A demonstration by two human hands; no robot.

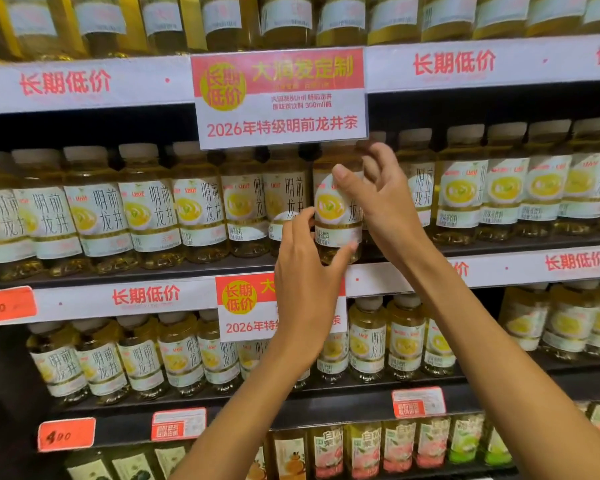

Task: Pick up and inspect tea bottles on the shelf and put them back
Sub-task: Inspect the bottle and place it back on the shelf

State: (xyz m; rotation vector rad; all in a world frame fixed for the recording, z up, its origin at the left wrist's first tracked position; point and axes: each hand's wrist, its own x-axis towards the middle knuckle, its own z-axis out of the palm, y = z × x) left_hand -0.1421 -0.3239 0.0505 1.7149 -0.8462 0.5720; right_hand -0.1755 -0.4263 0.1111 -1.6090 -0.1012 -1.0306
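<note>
A tea bottle (pixel 333 206) with pale yellow tea, a white label and a yellow cup picture stands in the middle shelf's front row, under the hanging price sign. My left hand (pixel 305 271) grips its lower part, with the fingers on the left side and the thumb at the bottom right. My right hand (pixel 378 195) holds the upper part: the thumb presses on the label and the curled fingers reach past the right shoulder of the bottle. The bottle's cap is hidden behind the sign.
Identical tea bottles (pixel 194 206) fill the middle shelf (pixel 499 242) on both sides, tightly packed. A price sign (pixel 281 98) hangs from the shelf above. More tea bottles (pixel 406 341) stand on the shelf below, and other drinks (pixel 430 445) on the lowest one.
</note>
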